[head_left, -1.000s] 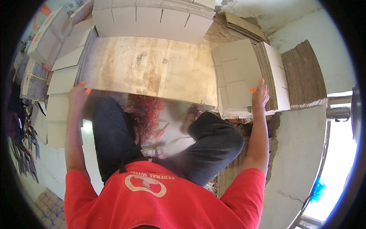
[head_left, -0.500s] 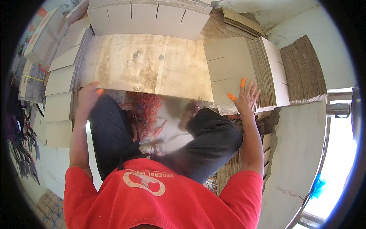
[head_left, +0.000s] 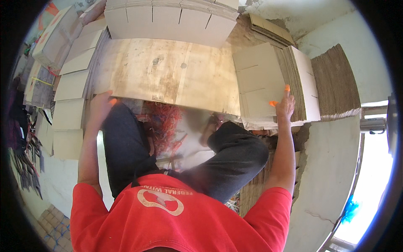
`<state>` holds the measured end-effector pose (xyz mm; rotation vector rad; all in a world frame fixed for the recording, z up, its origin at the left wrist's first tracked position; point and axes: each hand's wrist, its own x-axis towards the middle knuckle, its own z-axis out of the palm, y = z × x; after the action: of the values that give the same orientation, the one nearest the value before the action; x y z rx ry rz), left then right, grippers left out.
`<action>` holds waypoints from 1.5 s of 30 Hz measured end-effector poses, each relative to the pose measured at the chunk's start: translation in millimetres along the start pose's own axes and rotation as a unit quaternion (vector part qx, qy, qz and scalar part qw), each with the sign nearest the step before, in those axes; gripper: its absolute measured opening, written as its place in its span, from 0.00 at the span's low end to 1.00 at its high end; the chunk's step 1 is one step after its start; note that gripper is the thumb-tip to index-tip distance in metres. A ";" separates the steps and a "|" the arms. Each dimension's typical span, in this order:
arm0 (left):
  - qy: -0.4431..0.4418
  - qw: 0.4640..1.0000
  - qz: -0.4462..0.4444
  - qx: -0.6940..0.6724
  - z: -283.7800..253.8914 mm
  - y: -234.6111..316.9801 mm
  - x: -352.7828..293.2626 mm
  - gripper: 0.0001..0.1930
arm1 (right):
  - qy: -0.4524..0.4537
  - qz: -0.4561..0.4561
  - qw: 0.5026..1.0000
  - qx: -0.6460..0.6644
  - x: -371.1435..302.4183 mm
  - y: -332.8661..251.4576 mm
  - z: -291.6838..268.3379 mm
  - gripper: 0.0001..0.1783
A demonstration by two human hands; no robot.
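Cardboard stacks [head_left: 258, 71] flank a wooden tabletop [head_left: 168, 71] near walls [head_left: 352, 63].

Your right hand [head_left: 285, 107] touches smooth, matt cardboard sheets [head_left: 256, 77]; to its left, you have a stained bare-wood surface [head_left: 138, 73]; to its right, a glossy metal cylinder [head_left: 372, 125].

My finger caps [head_left: 287, 87]: blazing orange!
My shirt [head_left: 126, 222]: red, pale print!
My trousers [head_left: 228, 166]: plain black.
Wooden board [head_left: 138, 77]: yellow, brown-blotched!
Cardboard sheets [head_left: 260, 78]: tan, dark-lined!
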<state>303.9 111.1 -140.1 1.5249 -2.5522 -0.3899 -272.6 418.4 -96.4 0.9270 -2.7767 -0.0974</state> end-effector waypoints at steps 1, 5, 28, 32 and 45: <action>-0.004 1.000 -0.003 -0.006 -0.9 -0.4 0.6 0.19 | 0.031 0.009 0.999 0.008 5.7 7.7 -3.8 0.46; 0.053 0.998 0.034 -0.023 14.4 -24.7 2.1 0.17 | 0.138 -0.068 0.970 0.189 0.9 -15.0 -71.4 0.23; 0.212 0.925 0.312 0.044 24.9 225.7 342.3 0.25 | 0.230 -0.131 0.833 0.486 3.7 -205.1 -99.5 0.34; 0.162 0.942 0.282 0.080 20.8 236.1 352.0 0.22 | 0.281 -0.146 0.809 0.496 14.1 -205.7 -96.6 0.33; 0.161 0.914 0.371 0.031 20.1 228.3 331.9 0.08 | 0.308 -0.169 0.803 0.482 9.7 -211.8 -96.2 0.31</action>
<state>-51.2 -74.8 -95.8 0.4723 -2.6264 0.0442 -134.7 243.7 -28.2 1.3103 -1.9012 1.4024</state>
